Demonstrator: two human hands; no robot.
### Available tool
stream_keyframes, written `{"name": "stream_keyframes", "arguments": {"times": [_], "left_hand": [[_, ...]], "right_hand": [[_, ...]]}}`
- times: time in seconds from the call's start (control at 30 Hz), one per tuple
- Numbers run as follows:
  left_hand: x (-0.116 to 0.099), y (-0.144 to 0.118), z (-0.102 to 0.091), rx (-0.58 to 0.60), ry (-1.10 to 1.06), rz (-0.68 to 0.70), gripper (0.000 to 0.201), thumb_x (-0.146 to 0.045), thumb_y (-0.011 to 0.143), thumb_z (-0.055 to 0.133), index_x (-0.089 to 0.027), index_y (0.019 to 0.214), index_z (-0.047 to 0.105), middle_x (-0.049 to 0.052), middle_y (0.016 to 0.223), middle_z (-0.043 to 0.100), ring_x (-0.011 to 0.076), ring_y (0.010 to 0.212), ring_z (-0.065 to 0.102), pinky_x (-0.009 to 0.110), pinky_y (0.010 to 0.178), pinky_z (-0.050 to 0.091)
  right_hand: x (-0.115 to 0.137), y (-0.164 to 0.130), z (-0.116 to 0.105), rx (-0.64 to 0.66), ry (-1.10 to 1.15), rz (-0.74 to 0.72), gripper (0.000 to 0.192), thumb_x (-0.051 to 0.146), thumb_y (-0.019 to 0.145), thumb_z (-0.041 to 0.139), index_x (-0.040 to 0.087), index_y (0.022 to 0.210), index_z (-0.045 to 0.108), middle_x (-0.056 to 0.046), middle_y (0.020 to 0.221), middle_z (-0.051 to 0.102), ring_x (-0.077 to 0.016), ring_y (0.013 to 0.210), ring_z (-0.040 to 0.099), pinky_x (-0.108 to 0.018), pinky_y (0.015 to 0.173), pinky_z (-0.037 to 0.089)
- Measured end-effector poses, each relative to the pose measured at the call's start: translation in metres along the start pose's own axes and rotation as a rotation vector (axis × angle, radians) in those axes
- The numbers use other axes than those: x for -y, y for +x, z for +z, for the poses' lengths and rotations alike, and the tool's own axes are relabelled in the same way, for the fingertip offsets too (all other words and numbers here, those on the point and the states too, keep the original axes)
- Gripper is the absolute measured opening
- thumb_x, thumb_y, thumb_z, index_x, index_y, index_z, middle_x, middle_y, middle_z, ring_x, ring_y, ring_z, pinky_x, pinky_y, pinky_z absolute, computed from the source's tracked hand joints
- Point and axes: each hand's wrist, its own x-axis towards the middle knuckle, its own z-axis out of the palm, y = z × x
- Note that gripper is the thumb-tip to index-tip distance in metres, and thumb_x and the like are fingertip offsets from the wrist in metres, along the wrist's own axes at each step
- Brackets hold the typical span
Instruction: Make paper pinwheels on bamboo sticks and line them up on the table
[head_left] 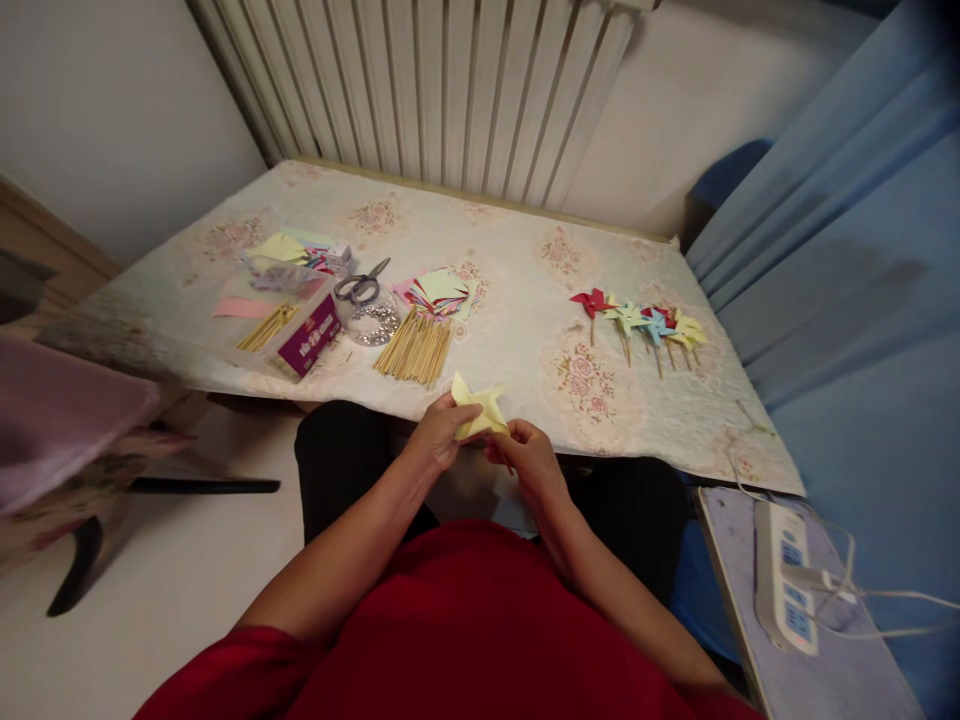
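My left hand [441, 428] is closed on a pale yellow paper pinwheel [489, 408], thumb lying across its front near the middle. At the pinwheel's lower right edge, my right hand [531, 455] has its fingers pinched together. A thin, stick-like tip shows under those fingers, too small to make out well. Both hands are just off the table's front edge, above my lap. Beyond them lie a bundle of thin wooden sticks [414, 348], a stack of coloured paper pieces [441, 292] and a clear round tub of small metal pins [371, 325].
Scissors [361, 287] rest by the tub. To the left stand a plastic box with a purple label [309, 340] and coloured paper sheets [281, 250]. Several finished pinwheels [656, 325] lie at the right. A power strip [784, 575] sits on a side stand.
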Motion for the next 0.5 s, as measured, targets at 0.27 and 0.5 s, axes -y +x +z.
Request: {"name": "stream_keyframes", "arguments": {"times": [0.27,0.5], "left_hand": [[-0.002,-0.001,0.002,-0.018,-0.005,0.003,0.033,-0.012,0.059,0.068,-0.013,0.091,0.060,0.001,0.069,0.064,0.0117,0.054,0.058,0.023,0.049,0.047],[0.001,-0.001,0.000,-0.034,-0.004,-0.007,0.033,-0.010,0.061,0.069,-0.013,0.093,0.059,0.001,0.072,0.063,0.0105,0.056,0.057,0.021,0.048,0.048]], "right_hand": [[0.010,-0.005,0.004,-0.091,-0.006,-0.002,0.018,0.034,0.065,0.065,0.021,0.066,0.052,0.003,0.059,0.061,-0.0142,0.055,0.061,-0.026,0.056,0.047],[0.012,-0.005,0.004,-0.068,0.036,0.078,0.018,0.034,0.062,0.064,0.020,0.065,0.053,0.002,0.061,0.063,-0.0142,0.055,0.061,-0.026,0.056,0.048]]}}
